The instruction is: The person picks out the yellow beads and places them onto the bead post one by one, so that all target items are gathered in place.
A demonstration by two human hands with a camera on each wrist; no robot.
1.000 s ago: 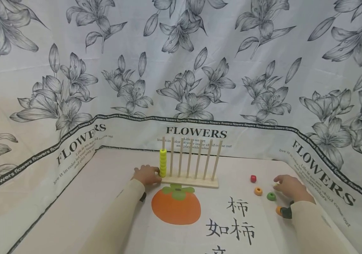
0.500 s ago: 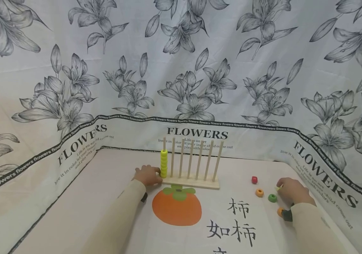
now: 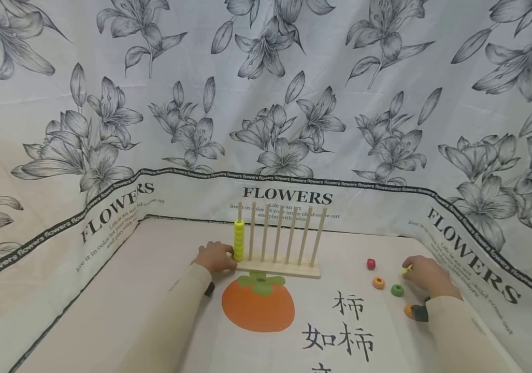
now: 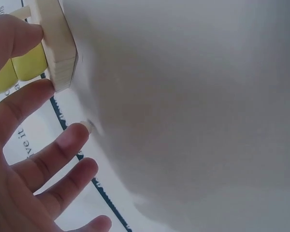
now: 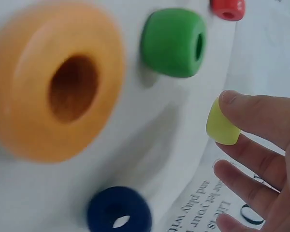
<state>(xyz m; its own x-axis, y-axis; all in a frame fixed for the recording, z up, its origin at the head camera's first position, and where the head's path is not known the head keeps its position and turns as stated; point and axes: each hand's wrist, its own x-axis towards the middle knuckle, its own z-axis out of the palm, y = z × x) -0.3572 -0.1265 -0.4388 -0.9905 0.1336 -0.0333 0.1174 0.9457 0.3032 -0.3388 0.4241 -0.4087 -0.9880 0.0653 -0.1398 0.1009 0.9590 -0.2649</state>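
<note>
In the head view, my left hand is at the left end of a wooden peg rack. Its thumb and index finger pinch the corner of the base, while the other fingers extend away from it. Yellow beads are stacked on the leftmost peg; the other pegs are bare. On the right side of the table, my right hand pinches a single yellow bead between thumb and index finger. A green bead lies close to that hand.
Near the right hand lie a red bead, an orange bead and another orange bead by the wrist. The right wrist view also has a dark blue bead. A floral curtain surrounds the table at the back and sides.
My right thumb and fingers have come together on the yellow bead, which now shows at the fingertips. My left hand and the rack have stayed in place.
</note>
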